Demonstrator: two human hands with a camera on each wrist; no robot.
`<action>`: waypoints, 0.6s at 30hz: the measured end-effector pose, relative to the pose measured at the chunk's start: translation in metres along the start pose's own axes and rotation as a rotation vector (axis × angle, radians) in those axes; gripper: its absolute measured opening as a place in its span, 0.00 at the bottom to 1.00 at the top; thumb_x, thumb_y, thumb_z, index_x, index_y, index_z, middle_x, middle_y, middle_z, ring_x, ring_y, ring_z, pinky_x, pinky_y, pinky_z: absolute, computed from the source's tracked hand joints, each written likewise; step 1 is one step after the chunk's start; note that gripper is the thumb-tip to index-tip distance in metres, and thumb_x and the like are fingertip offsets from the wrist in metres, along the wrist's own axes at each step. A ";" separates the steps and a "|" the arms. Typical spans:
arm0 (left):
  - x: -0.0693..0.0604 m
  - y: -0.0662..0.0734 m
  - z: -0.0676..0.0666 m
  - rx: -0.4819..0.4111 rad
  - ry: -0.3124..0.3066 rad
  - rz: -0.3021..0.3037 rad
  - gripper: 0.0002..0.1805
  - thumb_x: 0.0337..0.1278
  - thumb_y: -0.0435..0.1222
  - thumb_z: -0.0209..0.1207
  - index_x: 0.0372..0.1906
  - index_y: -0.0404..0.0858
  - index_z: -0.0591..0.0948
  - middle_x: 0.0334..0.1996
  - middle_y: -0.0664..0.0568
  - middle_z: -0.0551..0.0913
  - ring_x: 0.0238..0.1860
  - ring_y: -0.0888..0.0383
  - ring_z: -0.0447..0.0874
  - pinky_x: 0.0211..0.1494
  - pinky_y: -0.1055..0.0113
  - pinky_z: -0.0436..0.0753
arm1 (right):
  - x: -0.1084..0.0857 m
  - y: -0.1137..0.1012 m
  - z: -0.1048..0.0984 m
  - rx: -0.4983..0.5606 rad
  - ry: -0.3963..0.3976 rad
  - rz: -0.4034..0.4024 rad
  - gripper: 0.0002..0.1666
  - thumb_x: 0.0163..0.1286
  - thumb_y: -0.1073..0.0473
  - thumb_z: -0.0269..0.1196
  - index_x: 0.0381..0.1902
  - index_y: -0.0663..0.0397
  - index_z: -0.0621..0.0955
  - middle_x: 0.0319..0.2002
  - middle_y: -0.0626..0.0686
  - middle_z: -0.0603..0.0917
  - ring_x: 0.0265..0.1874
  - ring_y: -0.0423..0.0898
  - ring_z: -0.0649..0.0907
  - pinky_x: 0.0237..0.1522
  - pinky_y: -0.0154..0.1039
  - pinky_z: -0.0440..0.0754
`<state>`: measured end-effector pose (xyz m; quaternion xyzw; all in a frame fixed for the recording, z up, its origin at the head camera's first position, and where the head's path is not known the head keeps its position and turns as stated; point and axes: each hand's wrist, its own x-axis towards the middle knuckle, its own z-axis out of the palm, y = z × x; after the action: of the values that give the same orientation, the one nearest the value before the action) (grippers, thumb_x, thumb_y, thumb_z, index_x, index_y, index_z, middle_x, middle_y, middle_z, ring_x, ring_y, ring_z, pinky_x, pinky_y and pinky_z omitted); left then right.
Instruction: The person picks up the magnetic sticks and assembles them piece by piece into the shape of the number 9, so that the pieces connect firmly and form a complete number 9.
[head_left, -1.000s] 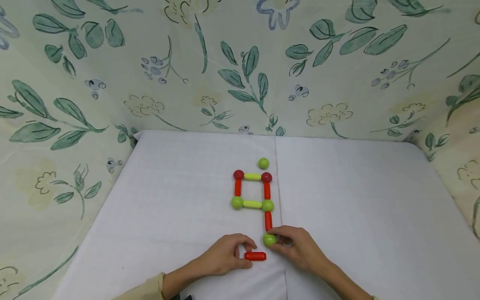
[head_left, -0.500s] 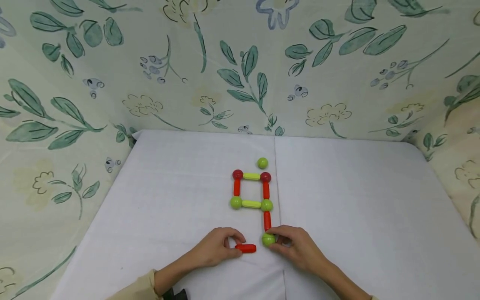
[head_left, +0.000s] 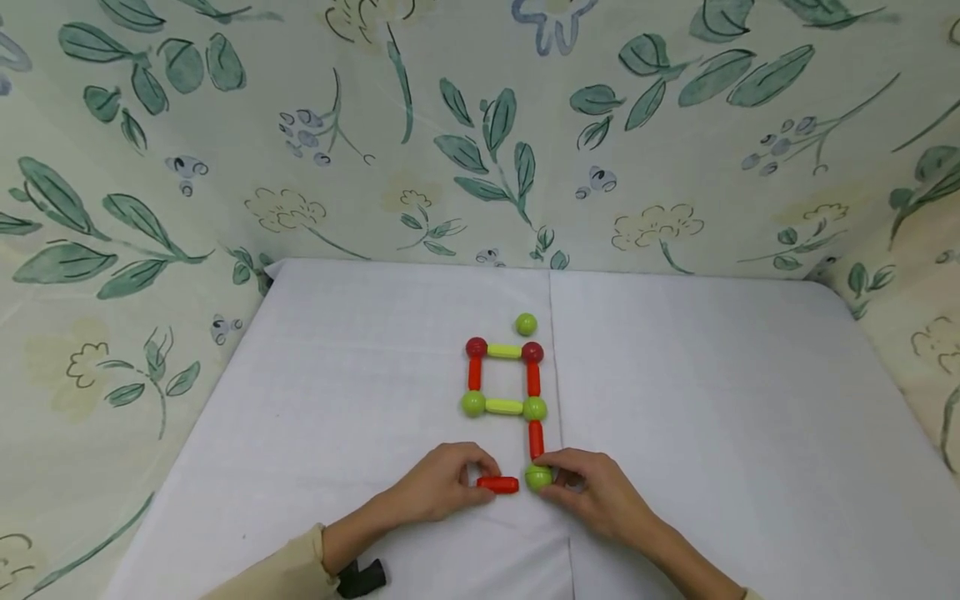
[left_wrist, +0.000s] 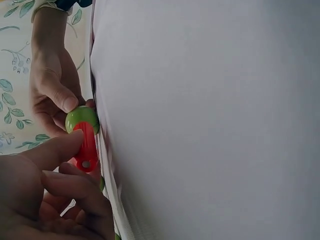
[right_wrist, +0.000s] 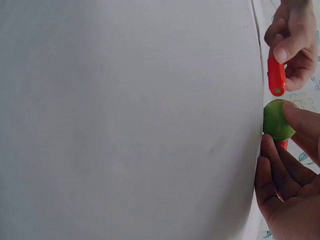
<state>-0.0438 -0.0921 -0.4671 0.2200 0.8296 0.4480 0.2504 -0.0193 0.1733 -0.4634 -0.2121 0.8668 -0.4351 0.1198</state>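
In the head view, my left hand [head_left: 438, 483] pinches a red magnetic rod [head_left: 501, 484] by its left end, between thumb and fingers. The rod lies crosswise, with a small gap between its free end and a green ball [head_left: 537, 477]. My right hand [head_left: 603, 493] holds that ball from the right. Above the ball, another red rod [head_left: 536, 438] joins it to the lower right corner ball [head_left: 535, 408] of a square of rods and balls. In the right wrist view, the held rod [right_wrist: 276, 77] points its end at the green ball [right_wrist: 277, 120].
The square has red balls [head_left: 476, 348] on top, green balls [head_left: 473, 403] below, red side rods [head_left: 475, 374] and yellow-green rods [head_left: 504, 407] across. A loose green ball [head_left: 526, 324] lies beyond it on the white cloth [head_left: 360, 375]. A black object [head_left: 363, 578] shows by the left wrist.
My left hand has carried the red rod farther from my body, first leftward, then slightly back right, level with the held green ball. My right hand has stayed on the ball.
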 end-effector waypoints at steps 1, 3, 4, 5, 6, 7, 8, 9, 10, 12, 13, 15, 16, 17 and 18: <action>0.002 0.001 -0.001 0.004 0.001 0.008 0.11 0.54 0.35 0.70 0.42 0.46 0.85 0.33 0.66 0.80 0.22 0.65 0.72 0.28 0.72 0.74 | 0.000 0.000 0.000 -0.001 0.004 -0.005 0.19 0.59 0.64 0.72 0.50 0.51 0.85 0.40 0.40 0.84 0.31 0.35 0.80 0.36 0.34 0.81; 0.005 0.002 -0.002 0.002 0.005 0.021 0.10 0.54 0.35 0.70 0.42 0.46 0.85 0.34 0.66 0.80 0.21 0.65 0.72 0.28 0.72 0.74 | 0.000 0.001 0.000 -0.002 0.008 -0.009 0.20 0.59 0.64 0.72 0.50 0.52 0.85 0.40 0.40 0.84 0.31 0.35 0.80 0.36 0.34 0.81; 0.006 0.002 -0.003 0.001 0.004 0.027 0.11 0.54 0.35 0.71 0.43 0.46 0.85 0.34 0.66 0.80 0.21 0.65 0.72 0.27 0.72 0.74 | -0.001 0.001 0.000 -0.001 0.007 -0.007 0.20 0.59 0.64 0.72 0.50 0.52 0.85 0.40 0.40 0.84 0.31 0.35 0.80 0.36 0.34 0.81; 0.008 0.002 -0.003 -0.002 0.003 0.033 0.11 0.54 0.35 0.70 0.43 0.46 0.85 0.34 0.66 0.80 0.21 0.65 0.72 0.28 0.72 0.74 | -0.001 0.001 0.000 0.000 0.006 -0.005 0.20 0.59 0.64 0.72 0.51 0.52 0.85 0.40 0.40 0.84 0.31 0.35 0.80 0.36 0.34 0.81; 0.009 0.003 -0.002 -0.002 0.000 0.040 0.11 0.54 0.35 0.71 0.43 0.46 0.86 0.34 0.66 0.80 0.21 0.65 0.71 0.28 0.72 0.73 | -0.001 0.001 0.000 0.001 0.004 -0.001 0.20 0.59 0.64 0.72 0.51 0.52 0.85 0.40 0.41 0.84 0.31 0.35 0.80 0.36 0.34 0.81; 0.010 0.003 -0.002 -0.003 -0.001 0.045 0.11 0.54 0.35 0.70 0.43 0.46 0.86 0.34 0.65 0.80 0.22 0.66 0.71 0.28 0.72 0.73 | -0.001 0.001 0.000 0.001 0.001 0.002 0.20 0.59 0.64 0.72 0.51 0.52 0.84 0.40 0.41 0.84 0.31 0.36 0.80 0.36 0.34 0.81; 0.010 0.003 -0.002 -0.006 -0.002 0.046 0.11 0.54 0.35 0.71 0.43 0.46 0.86 0.34 0.65 0.80 0.22 0.66 0.71 0.28 0.72 0.73 | -0.001 0.001 0.000 0.002 -0.001 0.007 0.20 0.60 0.64 0.72 0.51 0.52 0.84 0.40 0.41 0.84 0.31 0.36 0.80 0.36 0.34 0.81; 0.011 0.003 -0.002 -0.007 -0.001 0.046 0.11 0.54 0.35 0.71 0.43 0.46 0.86 0.34 0.65 0.80 0.22 0.66 0.71 0.28 0.72 0.73 | -0.001 0.000 0.000 0.003 -0.003 0.010 0.20 0.60 0.64 0.72 0.51 0.52 0.84 0.40 0.41 0.84 0.31 0.36 0.80 0.36 0.34 0.81; 0.011 0.003 -0.002 -0.005 -0.003 0.045 0.11 0.54 0.35 0.71 0.43 0.46 0.86 0.33 0.65 0.79 0.22 0.66 0.71 0.28 0.72 0.73 | -0.001 0.000 0.000 0.003 -0.003 0.012 0.20 0.60 0.64 0.72 0.51 0.52 0.84 0.40 0.41 0.84 0.31 0.36 0.80 0.36 0.34 0.81; 0.011 0.003 -0.002 -0.005 -0.005 0.042 0.11 0.54 0.35 0.71 0.43 0.46 0.86 0.33 0.65 0.80 0.22 0.66 0.72 0.28 0.72 0.73 | 0.000 0.000 0.000 0.003 -0.001 0.010 0.20 0.59 0.64 0.72 0.51 0.52 0.84 0.40 0.41 0.84 0.31 0.36 0.80 0.36 0.34 0.81; 0.011 0.002 -0.002 -0.005 -0.006 0.041 0.11 0.54 0.35 0.70 0.43 0.46 0.86 0.33 0.65 0.80 0.22 0.66 0.71 0.28 0.72 0.73 | 0.000 0.000 0.000 0.002 0.000 0.008 0.20 0.59 0.64 0.72 0.51 0.52 0.85 0.40 0.41 0.84 0.31 0.36 0.80 0.36 0.35 0.81; 0.011 0.002 -0.002 -0.006 -0.007 0.043 0.11 0.55 0.35 0.70 0.44 0.45 0.86 0.34 0.65 0.80 0.22 0.65 0.71 0.28 0.72 0.73 | 0.000 0.000 0.000 0.002 0.002 0.004 0.20 0.59 0.64 0.72 0.50 0.52 0.85 0.40 0.41 0.84 0.31 0.36 0.80 0.36 0.35 0.81; 0.011 0.001 -0.003 -0.007 -0.008 0.043 0.11 0.55 0.35 0.70 0.44 0.45 0.86 0.34 0.65 0.80 0.22 0.65 0.71 0.28 0.72 0.73 | 0.000 0.000 0.000 0.002 0.003 0.002 0.20 0.59 0.64 0.72 0.50 0.52 0.85 0.40 0.41 0.84 0.31 0.36 0.80 0.36 0.35 0.81; 0.011 0.001 -0.003 -0.009 -0.009 0.046 0.11 0.56 0.35 0.69 0.44 0.45 0.86 0.34 0.64 0.80 0.22 0.65 0.71 0.28 0.72 0.73 | 0.000 0.000 0.000 0.002 0.003 0.001 0.19 0.59 0.64 0.72 0.50 0.52 0.85 0.40 0.41 0.84 0.31 0.36 0.80 0.36 0.35 0.81; 0.011 0.001 -0.003 -0.009 -0.009 0.051 0.11 0.56 0.35 0.69 0.44 0.45 0.86 0.34 0.64 0.80 0.22 0.65 0.71 0.28 0.72 0.73 | 0.000 0.000 0.000 0.001 0.004 -0.001 0.19 0.59 0.64 0.72 0.50 0.52 0.85 0.40 0.41 0.84 0.31 0.35 0.80 0.36 0.35 0.81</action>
<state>-0.0538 -0.0873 -0.4674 0.2417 0.8206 0.4571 0.2436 -0.0189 0.1734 -0.4637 -0.2119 0.8668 -0.4358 0.1178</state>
